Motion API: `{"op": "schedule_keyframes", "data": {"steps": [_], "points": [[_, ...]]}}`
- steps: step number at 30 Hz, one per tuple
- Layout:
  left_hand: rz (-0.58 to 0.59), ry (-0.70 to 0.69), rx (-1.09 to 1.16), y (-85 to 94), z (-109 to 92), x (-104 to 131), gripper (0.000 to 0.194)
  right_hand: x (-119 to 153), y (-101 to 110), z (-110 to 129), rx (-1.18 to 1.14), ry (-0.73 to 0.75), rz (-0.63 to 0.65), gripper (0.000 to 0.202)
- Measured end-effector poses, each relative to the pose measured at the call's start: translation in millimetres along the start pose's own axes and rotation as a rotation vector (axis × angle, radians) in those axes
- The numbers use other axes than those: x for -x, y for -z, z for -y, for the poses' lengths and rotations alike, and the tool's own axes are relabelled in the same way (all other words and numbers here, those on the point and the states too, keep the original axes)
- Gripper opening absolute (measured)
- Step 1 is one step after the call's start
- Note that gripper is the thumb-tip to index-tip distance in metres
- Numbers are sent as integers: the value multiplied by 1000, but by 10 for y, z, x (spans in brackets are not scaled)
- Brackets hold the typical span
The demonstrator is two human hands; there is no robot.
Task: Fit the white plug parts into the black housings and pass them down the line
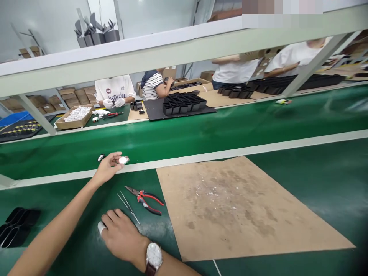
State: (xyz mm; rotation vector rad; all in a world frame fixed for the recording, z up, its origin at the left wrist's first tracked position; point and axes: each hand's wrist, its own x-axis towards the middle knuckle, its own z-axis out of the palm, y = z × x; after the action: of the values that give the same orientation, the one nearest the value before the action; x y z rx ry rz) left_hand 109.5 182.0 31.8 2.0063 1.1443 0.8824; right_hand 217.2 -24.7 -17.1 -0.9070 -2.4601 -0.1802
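Note:
My left hand (107,168) is held over the white rail at the near edge of the green belt. Its thumb and fingers pinch a small white rounded piece (123,160), too small to name more exactly. Lower down, my right hand (122,235) rests palm down on the green table, fingers loosely bent and nothing visible in them. It has a white finger cover (101,227) on one digit and a wristwatch (154,255) at the wrist. Beside it lie tweezers (129,208) and red-and-black long-nose pliers (145,199).
A stained cardboard sheet (218,230) with white crumbs covers the table to the right. Black holders (20,226) stand at the left. A small black-and-white piece (101,157) lies on the green belt (184,138). Across it, co-workers sit near black trays (184,104) and a box (74,122) of white pieces.

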Motion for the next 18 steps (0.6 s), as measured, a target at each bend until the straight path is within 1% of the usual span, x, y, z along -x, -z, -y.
{"op": "schedule_keyframes", "data": {"steps": [2, 3, 4, 5, 7, 9, 10, 11, 12, 13, 14, 16, 18], "points": [[56, 5, -13, 288, -23, 472, 50, -6, -5, -1, 4, 32, -8, 9], [70, 13, -30, 401, -29, 717, 48, -6, -7, 1, -7, 49, -10, 8], [72, 24, -52, 487, -33, 959, 47, -3, -8, 4, -29, 59, -22, 8], [69, 36, -77, 548, -37, 1192, 47, 3, -7, 7, -63, 67, -42, 11], [78, 47, -146, 620, -49, 1605, 51, 21, -2, 1, -90, 21, -129, 18], [139, 40, -242, 696, -67, 1929, 60, 43, 11, -31, -103, -27, -189, 19], [177, 37, -295, 763, -76, 2062, 64, 51, 21, -58, -113, -41, -208, 18], [204, 37, -350, 859, -81, 2182, 68, 55, 33, -90, -122, -51, -233, 17], [205, 40, -406, 985, -79, 2293, 69, 56, 47, -125, -125, -63, -257, 17], [181, 43, -471, 1139, -66, 2399, 67, 54, 60, -158, -121, -73, -272, 19], [126, 47, -546, 1315, -39, 2503, 63, 47, 71, -187, -117, -86, -285, 21], [-36, 59, -716, 1694, 64, 2708, 57, 26, 81, -217, -112, -113, -281, 26], [-170, 117, -862, 2043, 217, 2901, 68, -4, 71, -205, -120, -125, -236, 31]]}}
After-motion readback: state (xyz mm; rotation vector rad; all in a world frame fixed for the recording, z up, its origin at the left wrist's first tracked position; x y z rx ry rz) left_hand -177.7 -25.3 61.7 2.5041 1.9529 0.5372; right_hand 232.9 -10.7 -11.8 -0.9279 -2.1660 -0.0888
